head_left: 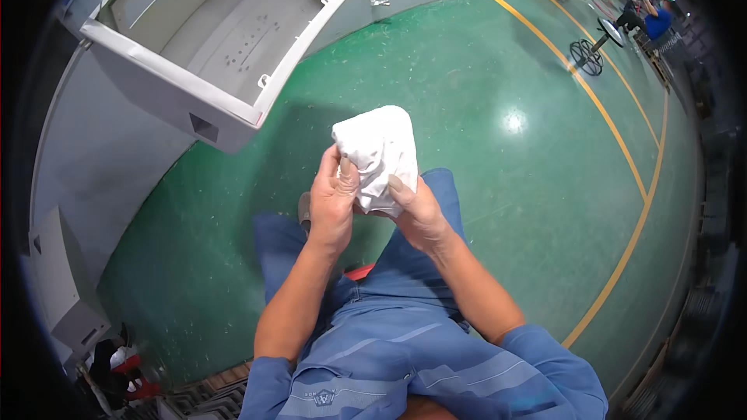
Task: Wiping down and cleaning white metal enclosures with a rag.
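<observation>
A crumpled white cloth (379, 144) is held up in front of me, above the green floor. My left hand (333, 194) grips its near left edge, with the thumb pressed on top. On the near right side my right hand (420, 206) pinches it the same way, thumb over the fabric. Most of the fingers of both hands are hidden beneath the cloth. The fabric is bunched in folds between the thumbs and smoother toward its far end.
A large open grey-white metal cabinet (175, 82) juts out at the upper left, its corner near my hands. Another pale box (66, 280) stands at the left. A round-based stool (595, 50) and a person in blue (658, 22) are at the far right, past yellow floor lines (599, 109).
</observation>
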The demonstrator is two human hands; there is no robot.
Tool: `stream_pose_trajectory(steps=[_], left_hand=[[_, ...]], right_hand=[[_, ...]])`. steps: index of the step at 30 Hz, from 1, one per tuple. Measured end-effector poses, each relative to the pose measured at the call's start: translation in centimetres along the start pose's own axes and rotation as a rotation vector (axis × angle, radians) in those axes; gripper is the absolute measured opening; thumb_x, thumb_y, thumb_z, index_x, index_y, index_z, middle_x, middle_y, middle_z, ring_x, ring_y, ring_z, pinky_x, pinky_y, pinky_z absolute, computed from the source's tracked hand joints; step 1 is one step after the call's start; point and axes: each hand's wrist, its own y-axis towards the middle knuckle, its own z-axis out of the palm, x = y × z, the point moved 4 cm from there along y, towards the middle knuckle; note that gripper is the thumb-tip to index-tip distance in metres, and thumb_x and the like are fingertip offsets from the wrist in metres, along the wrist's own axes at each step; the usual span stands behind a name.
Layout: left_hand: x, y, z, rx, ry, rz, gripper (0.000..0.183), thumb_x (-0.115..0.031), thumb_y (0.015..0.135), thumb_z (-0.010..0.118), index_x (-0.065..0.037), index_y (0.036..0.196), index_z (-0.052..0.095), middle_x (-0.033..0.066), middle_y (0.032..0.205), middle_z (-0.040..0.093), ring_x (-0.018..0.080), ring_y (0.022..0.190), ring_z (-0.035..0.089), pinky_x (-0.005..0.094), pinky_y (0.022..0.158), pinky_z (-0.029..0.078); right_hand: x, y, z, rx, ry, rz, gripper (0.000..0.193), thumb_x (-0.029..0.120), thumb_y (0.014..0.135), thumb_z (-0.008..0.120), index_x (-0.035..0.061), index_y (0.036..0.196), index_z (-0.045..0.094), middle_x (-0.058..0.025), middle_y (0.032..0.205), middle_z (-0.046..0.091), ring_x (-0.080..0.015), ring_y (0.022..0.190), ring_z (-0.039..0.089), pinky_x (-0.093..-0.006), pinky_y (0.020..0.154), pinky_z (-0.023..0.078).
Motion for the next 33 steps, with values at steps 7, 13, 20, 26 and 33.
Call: stream_pose_trajectory(steps=[7,13,20,26,33], left_hand=[[-0.6,-1.6,0.0,0.001,0.755,0.157,0.037,-0.029,0.101,0.047,0.002,0.119,0.056,0.0180,0.102,0.062,0.0304,0.098,0.059,0.0387,0.086,0.044],[-7.7,-1.2,3.1,-0.005,1.425,0.909,0.037,-0.021,0.088,0.064,-0.004,0.120,0.059,0.0157,0.121,0.060,0.0344,0.117,0.054,0.0440,0.097,0.041],[-13.0,5.8,5.2,-0.169,1.795,1.021,0.047,-0.023,0.083,0.067,-0.005,0.125,0.055,0.0133,0.125,0.057,0.0329,0.122,0.050,0.0445,0.102,0.038],[-12.6,7.9,-0.5,-0.171,1.799,0.472,0.062,-0.017,0.087,0.062,-0.008,0.143,0.037,0.0162,0.120,0.061,0.0354,0.102,0.062,0.0444,0.083,0.050],[-15.7,3.7,-6.4,-0.152,1.744,0.588,0.049,-0.005,0.087,0.060,-0.006,0.135,0.050,0.0193,0.115,0.064,0.0360,0.099,0.064,0.0419,0.082,0.051]], right_hand=[[-0.7,-1.2,-0.5,-0.348,0.044,-0.158,0.028,0.017,0.096,0.059,0.0010,0.119,0.059,-0.0065,0.105,0.066,-0.0127,0.088,0.065,-0.0271,0.073,0.053],[-4.5,-1.0,-3.9,-0.346,0.272,0.051,0.024,0.018,0.094,0.059,0.0029,0.113,0.057,-0.0048,0.085,0.066,-0.0097,0.060,0.062,-0.0203,0.036,0.042],[-16.5,-3.4,-10.8,-0.556,0.028,0.418,0.026,0.010,0.091,0.060,0.0031,0.116,0.057,-0.0079,0.089,0.067,-0.0142,0.062,0.064,-0.0260,0.039,0.045],[-13.7,-2.1,-10.5,-0.374,0.101,0.332,0.030,0.012,0.090,0.063,0.0004,0.117,0.056,-0.0094,0.093,0.069,-0.0158,0.069,0.068,-0.0273,0.046,0.051],[-14.0,-0.6,-10.4,-0.350,0.270,0.215,0.034,0.011,0.088,0.065,-0.0015,0.117,0.056,-0.0120,0.100,0.068,-0.0171,0.079,0.069,-0.0290,0.057,0.056]])
